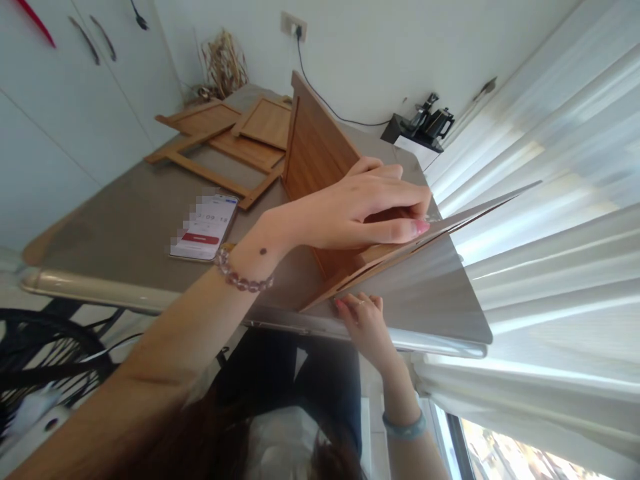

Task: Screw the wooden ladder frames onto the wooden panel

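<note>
A brown wooden panel stands on edge at the middle of the table. A second, thin panel stands tilted nearer to me and meets it low down, forming a V-like corner. My left hand, wearing a bead bracelet, reaches over the corner. Its fingers curl down inside and its thumb lies along the thin panel's upper side, gripping it. My right hand, with a blue-green bangle, is beside the thin panel's lower edge near the table front. Its fingers are bent against that edge; the tips are partly hidden.
Several flat wooden panels and a frame lie at the back left of the table. A phone showing a timer lies left of my forearm. A black coffee maker stands beyond the table. White curtains hang at the right.
</note>
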A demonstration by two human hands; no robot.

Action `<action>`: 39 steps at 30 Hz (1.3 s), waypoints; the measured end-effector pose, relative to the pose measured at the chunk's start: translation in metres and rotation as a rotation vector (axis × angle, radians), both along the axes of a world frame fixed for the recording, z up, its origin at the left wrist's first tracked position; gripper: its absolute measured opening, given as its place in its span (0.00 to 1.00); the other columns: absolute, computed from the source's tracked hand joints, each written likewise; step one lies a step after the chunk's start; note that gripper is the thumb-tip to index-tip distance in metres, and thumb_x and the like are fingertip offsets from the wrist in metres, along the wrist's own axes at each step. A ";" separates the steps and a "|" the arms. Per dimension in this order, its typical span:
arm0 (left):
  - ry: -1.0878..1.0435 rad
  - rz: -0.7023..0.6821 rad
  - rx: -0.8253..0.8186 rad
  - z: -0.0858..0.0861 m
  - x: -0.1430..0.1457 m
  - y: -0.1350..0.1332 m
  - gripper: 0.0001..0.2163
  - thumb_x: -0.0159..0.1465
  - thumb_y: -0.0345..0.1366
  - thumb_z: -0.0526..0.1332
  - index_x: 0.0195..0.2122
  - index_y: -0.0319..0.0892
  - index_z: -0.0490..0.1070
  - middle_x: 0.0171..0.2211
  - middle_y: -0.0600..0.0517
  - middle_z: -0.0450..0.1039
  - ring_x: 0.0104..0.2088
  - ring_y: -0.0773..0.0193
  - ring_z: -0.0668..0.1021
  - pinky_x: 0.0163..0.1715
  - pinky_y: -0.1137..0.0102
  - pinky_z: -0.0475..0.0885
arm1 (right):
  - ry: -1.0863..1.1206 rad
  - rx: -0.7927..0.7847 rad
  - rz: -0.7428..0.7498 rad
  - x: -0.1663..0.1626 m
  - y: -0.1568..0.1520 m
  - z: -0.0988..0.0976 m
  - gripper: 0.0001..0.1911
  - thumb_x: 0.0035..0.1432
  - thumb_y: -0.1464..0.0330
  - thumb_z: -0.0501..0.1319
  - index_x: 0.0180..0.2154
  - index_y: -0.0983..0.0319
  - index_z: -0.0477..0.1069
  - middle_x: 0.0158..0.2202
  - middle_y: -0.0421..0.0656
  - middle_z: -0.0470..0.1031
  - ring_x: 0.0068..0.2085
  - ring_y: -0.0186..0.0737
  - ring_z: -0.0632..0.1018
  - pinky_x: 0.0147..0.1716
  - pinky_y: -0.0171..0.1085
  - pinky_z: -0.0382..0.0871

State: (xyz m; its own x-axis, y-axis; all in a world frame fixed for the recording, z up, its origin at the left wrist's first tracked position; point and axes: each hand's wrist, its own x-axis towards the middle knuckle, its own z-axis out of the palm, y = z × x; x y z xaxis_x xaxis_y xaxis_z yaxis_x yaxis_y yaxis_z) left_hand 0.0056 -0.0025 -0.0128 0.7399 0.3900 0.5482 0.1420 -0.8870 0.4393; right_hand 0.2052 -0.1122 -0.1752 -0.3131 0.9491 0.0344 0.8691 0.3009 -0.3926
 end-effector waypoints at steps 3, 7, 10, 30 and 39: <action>-0.017 0.004 0.026 -0.001 0.001 0.001 0.11 0.70 0.41 0.49 0.34 0.44 0.67 0.31 0.55 0.69 0.40 0.64 0.70 0.58 0.61 0.59 | 0.024 -0.040 -0.005 0.001 0.002 0.001 0.20 0.72 0.62 0.48 0.27 0.59 0.65 0.26 0.37 0.72 0.34 0.38 0.70 0.42 0.40 0.50; -0.029 0.008 0.045 -0.002 0.002 0.000 0.11 0.70 0.40 0.49 0.34 0.44 0.67 0.31 0.55 0.69 0.40 0.64 0.70 0.57 0.61 0.60 | 0.071 -0.093 -0.032 0.002 0.004 0.002 0.20 0.72 0.61 0.49 0.28 0.58 0.67 0.27 0.36 0.74 0.35 0.38 0.71 0.43 0.40 0.50; -0.034 0.009 0.050 -0.001 0.001 -0.001 0.12 0.70 0.39 0.49 0.34 0.43 0.67 0.30 0.55 0.69 0.41 0.64 0.70 0.56 0.61 0.61 | 0.084 -0.110 -0.049 0.001 0.005 0.004 0.20 0.71 0.60 0.49 0.28 0.58 0.68 0.26 0.36 0.73 0.35 0.38 0.71 0.44 0.40 0.51; -0.065 0.034 0.093 -0.005 0.004 -0.002 0.12 0.71 0.38 0.46 0.32 0.42 0.64 0.29 0.55 0.67 0.40 0.65 0.69 0.54 0.60 0.61 | 0.005 -0.066 -0.201 -0.009 -0.001 0.007 0.25 0.71 0.56 0.47 0.25 0.59 0.68 0.23 0.37 0.70 0.32 0.37 0.71 0.43 0.40 0.49; -0.097 0.017 0.054 -0.005 0.005 -0.002 0.11 0.69 0.37 0.48 0.31 0.43 0.65 0.31 0.54 0.69 0.40 0.63 0.70 0.55 0.61 0.61 | 0.038 -0.054 -0.182 -0.009 0.001 0.009 0.24 0.71 0.56 0.47 0.26 0.58 0.69 0.24 0.37 0.73 0.32 0.38 0.72 0.43 0.41 0.49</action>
